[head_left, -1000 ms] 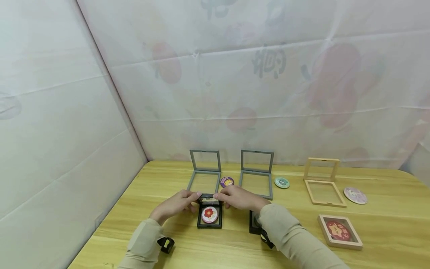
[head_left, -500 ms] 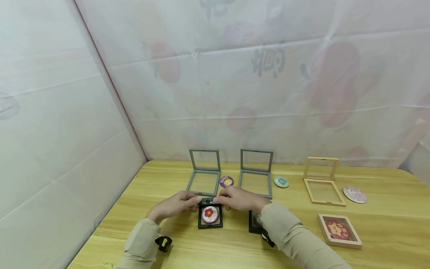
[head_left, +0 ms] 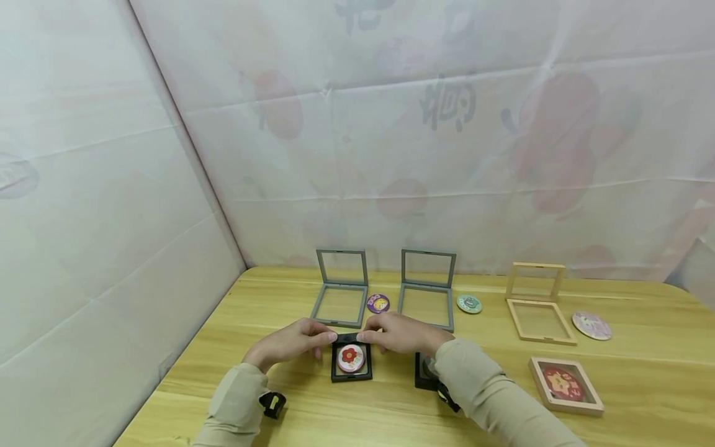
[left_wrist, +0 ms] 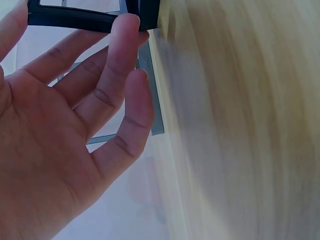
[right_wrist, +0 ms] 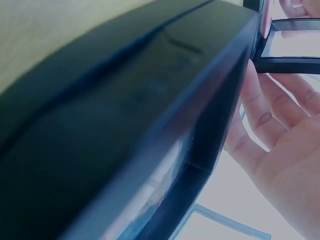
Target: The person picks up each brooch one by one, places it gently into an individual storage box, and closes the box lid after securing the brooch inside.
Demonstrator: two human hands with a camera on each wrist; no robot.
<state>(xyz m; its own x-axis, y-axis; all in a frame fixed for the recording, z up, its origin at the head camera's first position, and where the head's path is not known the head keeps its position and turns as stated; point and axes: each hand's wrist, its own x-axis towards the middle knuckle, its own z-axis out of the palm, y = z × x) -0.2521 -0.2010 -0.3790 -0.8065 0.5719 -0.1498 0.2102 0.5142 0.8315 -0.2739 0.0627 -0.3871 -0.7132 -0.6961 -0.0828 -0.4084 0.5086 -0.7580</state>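
A small black hinged display frame [head_left: 351,377] lies on the table with its lid raised and leaning toward me. Inside its base sits a round badge [head_left: 350,359] with a red flower on a white ground. My left hand [head_left: 293,343] pinches the lid's left end, thumb in front; in the left wrist view its other fingers spread along the black lid [left_wrist: 70,20]. At the right end, my right hand [head_left: 404,334] pinches the same lid. A second black frame [head_left: 422,372] lies under my right wrist, partly hidden by the sleeve, and looms large in the right wrist view.
Two grey frames [head_left: 338,323] [head_left: 427,288] stand opened at the back, with a purple badge [head_left: 378,303] and a green badge [head_left: 469,304] beside them. Rightward are an opened wooden frame [head_left: 542,339], a pink badge [head_left: 591,326] and a closed frame [head_left: 572,406] containing a red badge.
The black frame's lid has swung lower toward me and over the flower badge, both hands moving with it. The other frames and badges stay where they were.
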